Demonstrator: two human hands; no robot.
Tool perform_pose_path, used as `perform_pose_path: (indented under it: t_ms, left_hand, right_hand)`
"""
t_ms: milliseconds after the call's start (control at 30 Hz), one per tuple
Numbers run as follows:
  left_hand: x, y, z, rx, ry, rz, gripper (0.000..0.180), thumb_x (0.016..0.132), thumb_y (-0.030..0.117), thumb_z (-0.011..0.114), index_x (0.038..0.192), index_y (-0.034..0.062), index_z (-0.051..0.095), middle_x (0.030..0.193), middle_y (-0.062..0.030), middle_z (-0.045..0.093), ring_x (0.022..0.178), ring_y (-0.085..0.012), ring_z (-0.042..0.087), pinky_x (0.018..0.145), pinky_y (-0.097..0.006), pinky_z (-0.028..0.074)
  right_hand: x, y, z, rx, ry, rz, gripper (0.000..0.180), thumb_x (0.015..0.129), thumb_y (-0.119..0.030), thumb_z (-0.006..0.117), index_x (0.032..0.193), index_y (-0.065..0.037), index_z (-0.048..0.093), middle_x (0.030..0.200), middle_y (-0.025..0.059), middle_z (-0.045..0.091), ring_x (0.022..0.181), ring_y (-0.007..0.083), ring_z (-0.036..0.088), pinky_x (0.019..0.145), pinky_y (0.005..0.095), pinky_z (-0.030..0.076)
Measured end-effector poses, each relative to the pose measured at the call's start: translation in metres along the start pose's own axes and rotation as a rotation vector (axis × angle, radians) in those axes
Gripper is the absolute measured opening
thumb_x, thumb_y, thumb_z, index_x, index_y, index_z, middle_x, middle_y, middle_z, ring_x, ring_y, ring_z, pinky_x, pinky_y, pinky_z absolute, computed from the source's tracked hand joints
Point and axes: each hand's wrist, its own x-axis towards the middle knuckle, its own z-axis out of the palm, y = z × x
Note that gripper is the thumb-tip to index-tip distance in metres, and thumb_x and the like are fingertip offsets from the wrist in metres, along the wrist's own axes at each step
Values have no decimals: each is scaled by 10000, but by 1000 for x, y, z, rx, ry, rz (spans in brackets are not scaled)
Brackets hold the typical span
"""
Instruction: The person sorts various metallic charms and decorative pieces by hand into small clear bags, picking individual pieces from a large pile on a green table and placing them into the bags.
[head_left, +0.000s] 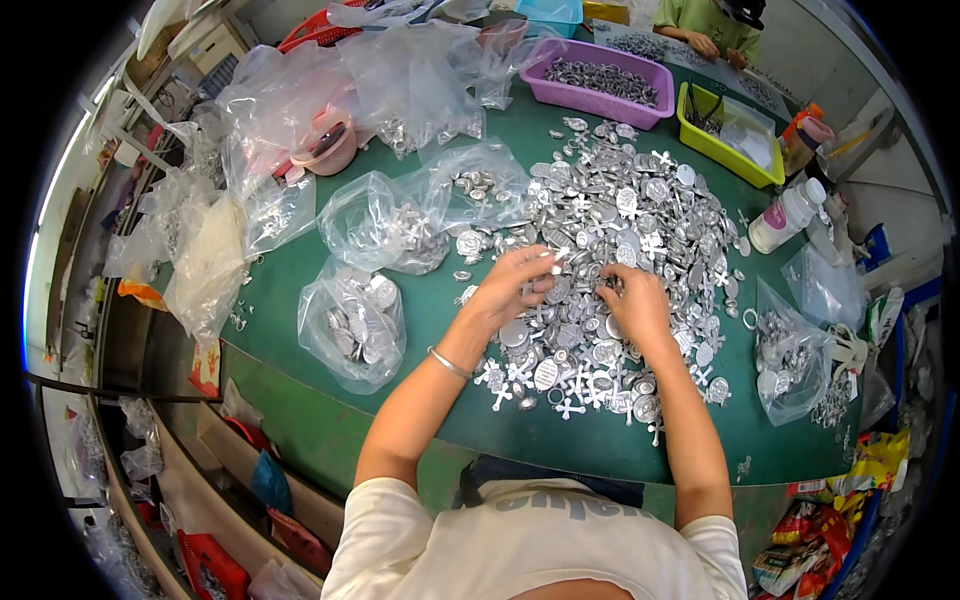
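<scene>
Down through the head camera, we've got both hands in a broad pile of silver medals and crosses (625, 235), heaped on the green table (580, 448). Our left hand (515, 285) is over the pile's left side, fingers curled, apparently pinching a small pale piece (562, 256) at the tips. Our right hand (637, 300) is right beside it, fingertips bent down among the medals; whether they grip anything, we can't tell, the knuckles hide it.

Now, the risks! That pinch looks slight, so a smooth piece could slip and vanish among its lookalikes. The hands are close, too: one knock and the pile could slide. Strays such as this cross (570, 408) lie on the near fringe, where a dragging forearm might sweep them toward the edge. Watch the bracelet (450, 363) on our left wrist; it could catch the clear bag (352, 325) of medals just beside that arm and tip it. Off to the right, the white bottle (787, 215) leans over, and a wide elbow might nudge the bulging bag (790, 355) nearer us.
</scene>
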Motion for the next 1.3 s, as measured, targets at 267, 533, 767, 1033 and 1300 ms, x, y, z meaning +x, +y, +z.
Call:
perform_pose_path:
  t_ms: [267,533,767,1033,1300]
  left_hand:
    - [-25,-14,-9,174,117,99,143,804,126,585,893,23,542,734,-60,535,554,-113,450,411,-205,331]
    - [-38,-35,7,1473,458,402,330,692,237,759,863,22,576,660,-128,581,613,-279,574,569,-366,449]
    - [-39,-42,13,1499,495,394,324,706,231,737,887,27,563,715,-151,606,675,-331,593,609,-397,464]
    - [-42,-40,8,1574,502,414,271,773,189,673,938,21,539,781,-188,619,726,-364,594,626,-424,459]
    - [-40,-45,4,1414,498,503,231,765,152,686,889,9,552,687,-189,593,595,-355,550,559,-393,433]
  right_hand:
    - [0,5,13,-31,163,-221,94,758,-120,633,806,-42,615,690,125,605,630,321,593,551,410,453]
    - [10,15,-3,1606,-100,410,116,838,-153,566,790,-49,545,729,52,565,437,98,452,336,204,264]
    - [8,12,1,1076,-242,262,103,791,-105,630,859,-32,602,702,46,586,540,130,530,357,220,321]
    - [6,-3,22,-19,79,-191,175,735,-92,668,900,-42,637,838,138,631,655,307,601,635,385,485]
    - [18,24,-8,1638,-104,346,144,862,-162,538,934,-40,561,768,52,567,514,96,445,340,191,275]
